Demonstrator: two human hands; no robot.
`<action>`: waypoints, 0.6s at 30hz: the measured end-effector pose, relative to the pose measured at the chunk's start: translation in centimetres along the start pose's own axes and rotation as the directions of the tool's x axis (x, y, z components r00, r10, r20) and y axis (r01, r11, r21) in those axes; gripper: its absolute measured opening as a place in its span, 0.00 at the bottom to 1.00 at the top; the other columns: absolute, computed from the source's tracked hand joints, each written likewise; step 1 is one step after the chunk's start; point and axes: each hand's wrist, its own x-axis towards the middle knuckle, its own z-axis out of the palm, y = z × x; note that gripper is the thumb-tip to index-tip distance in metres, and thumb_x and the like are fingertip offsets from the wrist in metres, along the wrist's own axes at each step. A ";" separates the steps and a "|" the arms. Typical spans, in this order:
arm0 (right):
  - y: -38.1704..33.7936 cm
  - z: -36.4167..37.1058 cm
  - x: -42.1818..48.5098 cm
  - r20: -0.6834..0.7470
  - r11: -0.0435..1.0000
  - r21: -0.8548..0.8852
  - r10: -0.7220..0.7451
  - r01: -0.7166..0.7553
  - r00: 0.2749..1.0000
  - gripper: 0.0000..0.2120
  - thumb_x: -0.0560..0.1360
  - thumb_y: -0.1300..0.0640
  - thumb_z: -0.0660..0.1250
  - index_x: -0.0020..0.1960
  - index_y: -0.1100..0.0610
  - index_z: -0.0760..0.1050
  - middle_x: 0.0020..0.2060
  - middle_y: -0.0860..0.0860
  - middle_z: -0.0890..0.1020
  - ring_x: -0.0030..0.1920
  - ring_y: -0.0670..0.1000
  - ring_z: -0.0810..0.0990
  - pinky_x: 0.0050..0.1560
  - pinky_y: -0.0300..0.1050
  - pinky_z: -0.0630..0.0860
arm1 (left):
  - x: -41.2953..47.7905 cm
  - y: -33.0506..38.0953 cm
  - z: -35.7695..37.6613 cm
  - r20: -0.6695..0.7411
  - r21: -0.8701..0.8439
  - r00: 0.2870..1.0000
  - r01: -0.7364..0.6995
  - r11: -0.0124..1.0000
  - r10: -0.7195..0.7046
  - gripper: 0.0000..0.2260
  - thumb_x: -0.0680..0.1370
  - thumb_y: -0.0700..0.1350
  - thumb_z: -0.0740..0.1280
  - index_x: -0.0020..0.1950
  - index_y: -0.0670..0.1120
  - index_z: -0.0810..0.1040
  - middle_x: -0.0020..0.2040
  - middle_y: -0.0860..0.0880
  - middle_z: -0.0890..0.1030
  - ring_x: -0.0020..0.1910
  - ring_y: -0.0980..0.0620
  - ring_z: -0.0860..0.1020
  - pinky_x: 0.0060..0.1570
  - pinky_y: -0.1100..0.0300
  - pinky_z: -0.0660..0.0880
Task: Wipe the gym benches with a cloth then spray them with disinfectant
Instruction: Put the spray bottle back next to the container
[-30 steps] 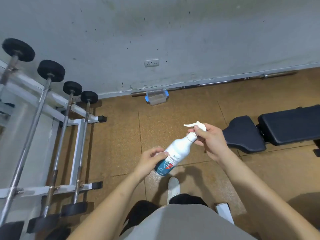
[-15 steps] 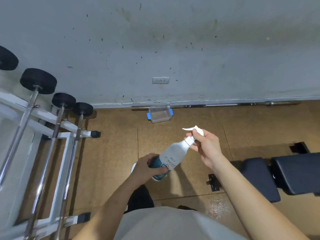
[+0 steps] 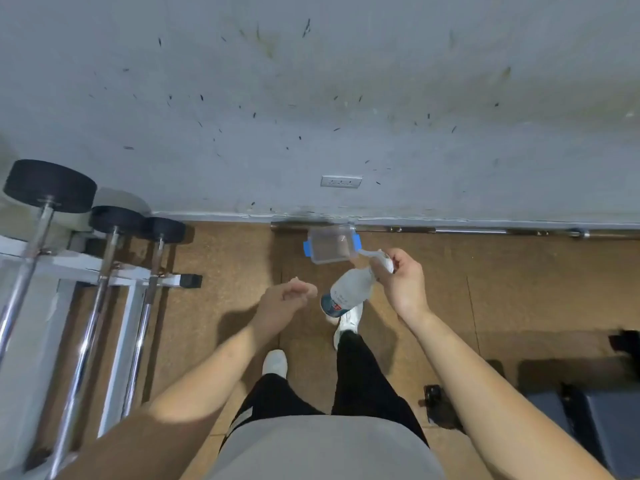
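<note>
Left hand (image 3: 284, 301) loosely curled and empty beside the spray bottle (image 3: 349, 289), hanging neck-up over the floor from right hand (image 3: 398, 278) clasped at the trigger head: probably light, rigid, smooth plastic, best gripped at the neck.

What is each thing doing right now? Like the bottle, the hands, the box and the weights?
spray bottle: held by its neck, tilted, bottom hanging down
right hand: closed around the bottle's neck
left hand: loosely curled, holding nothing, apart from the bottle
clear box: on the floor by the wall, blue clips at its sides
barbells: resting on the white rack
bench: on the floor, untouched
</note>
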 end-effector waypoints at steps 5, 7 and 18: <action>3.0 0.0 12.3 -0.021 0.989 -0.149 0.015 -0.018 1.000 0.08 0.78 0.56 0.71 0.46 0.62 0.80 0.35 0.49 0.78 0.35 0.45 0.73 0.34 0.37 0.68 | 9.2 2.0 2.3 -0.114 0.007 0.988 0.104 0.995 -0.103 0.12 0.81 0.39 0.70 0.64 0.42 0.82 0.55 0.47 0.84 0.51 0.54 0.82 0.43 0.73 0.74; 4.7 -0.1 16.6 -0.035 0.986 -0.165 0.014 -0.020 0.999 0.07 0.78 0.56 0.70 0.48 0.61 0.81 0.38 0.50 0.79 0.38 0.46 0.74 0.37 0.38 0.69 | 13.3 2.0 3.7 -0.151 -0.004 0.981 0.121 0.993 -0.120 0.11 0.81 0.38 0.70 0.62 0.44 0.83 0.57 0.44 0.84 0.51 0.52 0.82 0.40 0.77 0.72; 17.5 3.4 35.4 -0.054 0.963 -0.253 0.085 -0.096 0.995 0.08 0.78 0.56 0.70 0.54 0.58 0.81 0.43 0.49 0.80 0.41 0.45 0.77 0.33 0.29 0.67 | 35.3 -5.1 10.1 0.007 -0.061 0.975 0.222 0.973 -0.222 0.20 0.76 0.42 0.73 0.67 0.54 0.80 0.64 0.49 0.81 0.62 0.49 0.80 0.65 0.54 0.76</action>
